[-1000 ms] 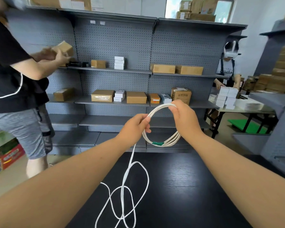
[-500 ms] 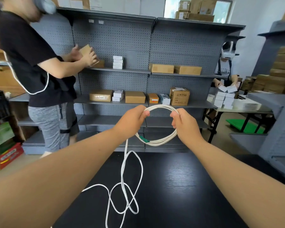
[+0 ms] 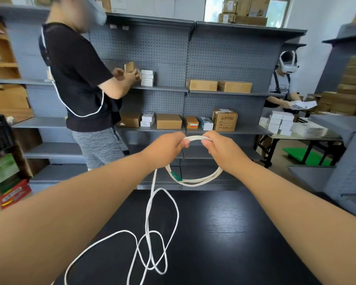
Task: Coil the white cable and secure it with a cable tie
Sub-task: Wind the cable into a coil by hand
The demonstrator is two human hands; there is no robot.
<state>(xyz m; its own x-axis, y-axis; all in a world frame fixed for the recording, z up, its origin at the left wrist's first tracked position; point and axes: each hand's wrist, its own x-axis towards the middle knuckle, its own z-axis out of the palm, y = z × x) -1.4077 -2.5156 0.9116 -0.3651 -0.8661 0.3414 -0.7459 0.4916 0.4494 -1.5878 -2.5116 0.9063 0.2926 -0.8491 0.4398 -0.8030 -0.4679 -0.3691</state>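
Note:
A white cable [image 3: 195,181] forms a small coil of several turns held up in the air above the black table [image 3: 224,233]. My left hand [image 3: 164,148] pinches the top of the coil on its left side. My right hand [image 3: 222,149] grips the top of the coil just to the right, the two hands nearly touching. A green connector [image 3: 176,176] shows on the coil's lower left. The loose remainder of the cable [image 3: 152,243] hangs from my left hand and lies in tangled loops on the table. No cable tie is visible.
Grey pegboard shelving [image 3: 183,58] with cardboard and white boxes stands behind the table. A person in a black shirt [image 3: 78,79] handles a box at the shelves on the left. Another person [image 3: 284,87] sits at a side table with white boxes on the right.
My hands have drawn together at the top of the coil. The person on the left has walked right along the shelves. The loose cable on the table has shifted.

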